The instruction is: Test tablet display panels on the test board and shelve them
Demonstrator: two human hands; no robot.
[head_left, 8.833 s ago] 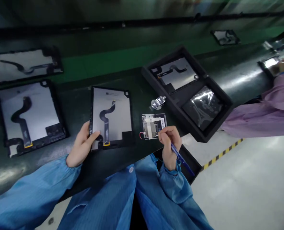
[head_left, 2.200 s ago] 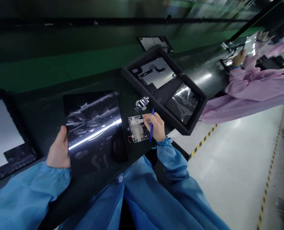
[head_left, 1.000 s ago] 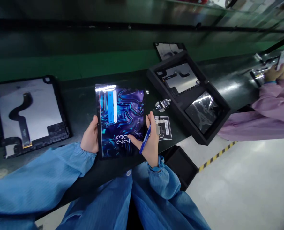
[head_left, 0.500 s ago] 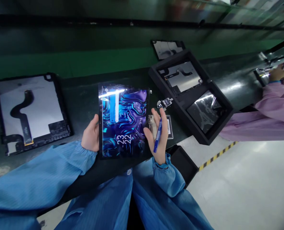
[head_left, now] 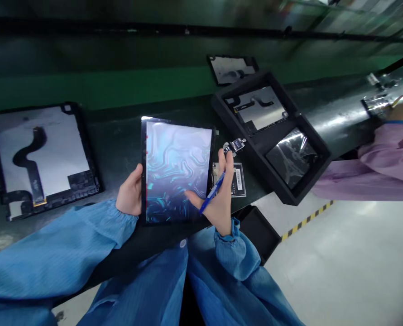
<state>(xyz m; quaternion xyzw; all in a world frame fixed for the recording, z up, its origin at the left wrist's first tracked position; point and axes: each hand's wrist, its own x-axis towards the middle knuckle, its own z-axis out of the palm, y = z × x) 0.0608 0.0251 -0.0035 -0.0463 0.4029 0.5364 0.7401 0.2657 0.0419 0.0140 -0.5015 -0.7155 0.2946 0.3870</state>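
Note:
My left hand (head_left: 129, 192) grips the left edge of a lit tablet screen (head_left: 174, 163), its fingers hidden behind the panel. The screen shows a pale, washed-out swirl pattern. A blue pen (head_left: 211, 195) lies across my right hand (head_left: 220, 213), held in it. The right thumb reaches over the lower part of the screen, while the extended fingers point up past its right edge. Close to those fingertips is a small metallic connector piece (head_left: 234, 146). Beneath the hand, to the right of the screen, lies a circuit part with a white-bordered label (head_left: 238, 180).
A larger display panel (head_left: 52, 149), back side up with a dark ribbon cable, lies at left. At right stands a black two-compartment tray (head_left: 295, 199) holding panels; another panel (head_left: 232, 68) lies behind it. A black bin (head_left: 259, 235) sits below. A co-worker's pink sleeve (head_left: 385, 158) shows far right.
The screen has gone from a vivid blue-purple picture with clock digits to a paler image. My right hand has shifted left, bringing its thumb over the screen, and the pen has tilted.

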